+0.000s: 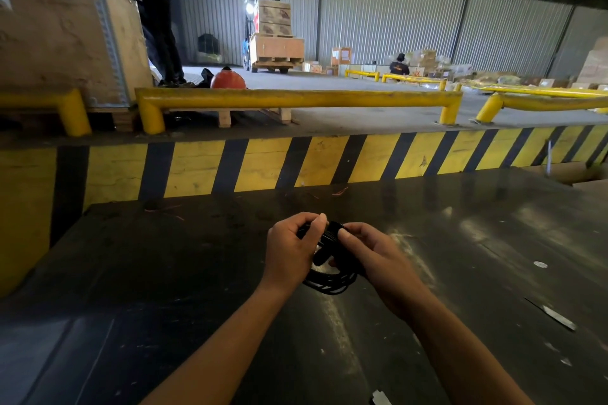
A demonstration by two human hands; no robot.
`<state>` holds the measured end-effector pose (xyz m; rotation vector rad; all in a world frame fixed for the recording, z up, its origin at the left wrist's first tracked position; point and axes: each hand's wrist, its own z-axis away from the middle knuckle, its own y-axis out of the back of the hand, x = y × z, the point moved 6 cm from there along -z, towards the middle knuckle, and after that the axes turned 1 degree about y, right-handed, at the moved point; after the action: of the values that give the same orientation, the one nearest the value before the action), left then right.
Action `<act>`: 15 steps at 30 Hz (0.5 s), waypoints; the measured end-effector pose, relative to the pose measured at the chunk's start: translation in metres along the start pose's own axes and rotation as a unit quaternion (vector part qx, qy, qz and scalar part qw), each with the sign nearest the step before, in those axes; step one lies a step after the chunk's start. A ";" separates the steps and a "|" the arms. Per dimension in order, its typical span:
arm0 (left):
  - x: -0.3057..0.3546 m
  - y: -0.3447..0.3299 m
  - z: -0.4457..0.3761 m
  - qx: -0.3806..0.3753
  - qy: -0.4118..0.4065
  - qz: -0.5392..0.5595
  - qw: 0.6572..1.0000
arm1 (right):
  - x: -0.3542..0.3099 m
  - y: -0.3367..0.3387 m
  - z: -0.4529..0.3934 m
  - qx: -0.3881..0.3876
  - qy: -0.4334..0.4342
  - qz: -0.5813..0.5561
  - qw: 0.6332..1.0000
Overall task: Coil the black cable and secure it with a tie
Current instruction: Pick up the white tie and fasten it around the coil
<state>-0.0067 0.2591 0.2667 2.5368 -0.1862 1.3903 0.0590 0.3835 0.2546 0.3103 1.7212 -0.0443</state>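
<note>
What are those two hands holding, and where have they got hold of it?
Both the left hand and right hand grip a coiled black cable at the top of the coil; its loops hang below, above the dark table.

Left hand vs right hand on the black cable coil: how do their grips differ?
The left hand shows its back to the camera, fingers curled over the top of the black cable coil; the right hand lies flatter, coming in from the side. The left thumb points up at the bundle's top; the right thumb presses flat on the wrapped middle. Both grip the coil above the dark glossy worktable. No separate tie can be made out.
</note>
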 end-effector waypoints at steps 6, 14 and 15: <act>0.000 0.001 -0.001 0.020 -0.001 -0.036 0.999 | -0.008 0.000 0.003 -0.071 0.000 0.038 0.997; -0.003 -0.005 0.000 0.018 0.047 0.033 0.998 | -0.015 -0.004 0.004 -0.021 0.092 0.098 0.991; -0.003 -0.006 0.000 0.018 0.056 0.043 0.997 | -0.015 -0.004 0.004 -0.007 0.100 0.098 0.990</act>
<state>-0.0068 0.2650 0.2628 2.4965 -0.2553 1.5779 0.0639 0.3767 0.2677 0.4864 1.8808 0.1469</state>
